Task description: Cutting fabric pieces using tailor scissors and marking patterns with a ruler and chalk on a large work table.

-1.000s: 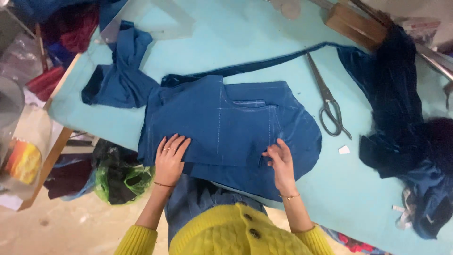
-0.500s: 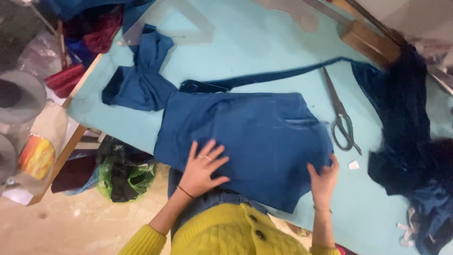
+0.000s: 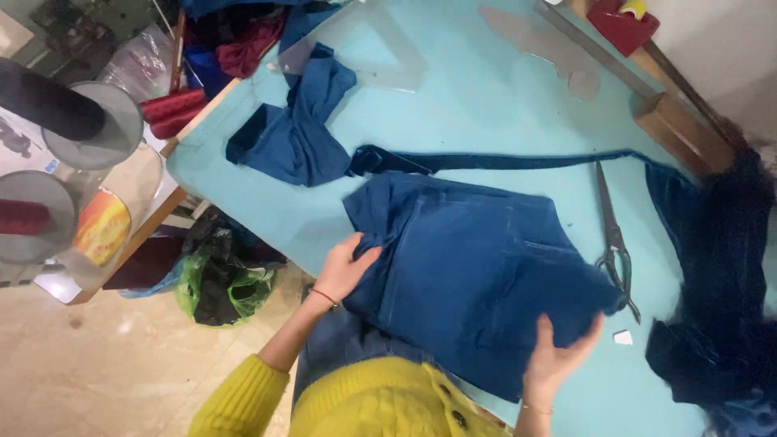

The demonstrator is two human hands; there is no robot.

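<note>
A: The whole table (image 3: 486, 105) is pale blue, with the big denim piece (image 3: 477, 275) lying flat near its front edge, its lower part hanging off toward the person. How would you handle it from here?

B: Keep the cloth flat and work from both edges at once. The left hand (image 3: 346, 271) has the left edge pinched between thumb and fingers, closed on a small fold of denim. The right hand (image 3: 557, 360) is at the lower right corner; its fingers are spread and seem to curl under the cloth, but it's blurred, so I can't tell if it really grips. I'd judge a firm hold on both sides matters, since a piece this wide will sag in the middle.

A: Anything in the way?

B: The dark pile (image 3: 712, 291) of cloth on the right is well apart from the hands. The long strip (image 3: 502, 162) runs just above the piece (nearly touching its top edge). The scissors (image 3: 613, 243) lie just beside the right edge, blades pointing away, so that corner wants lifting with care.

A: And the piece itself?

B: Mid-blue, with straight stitched seams running lengthwise and what looks like a pocket seam on the right. There's a bunched wrinkle where the left hand holds it. A tiny white scrap (image 3: 622, 337) sits by the scissor handles.
</note>
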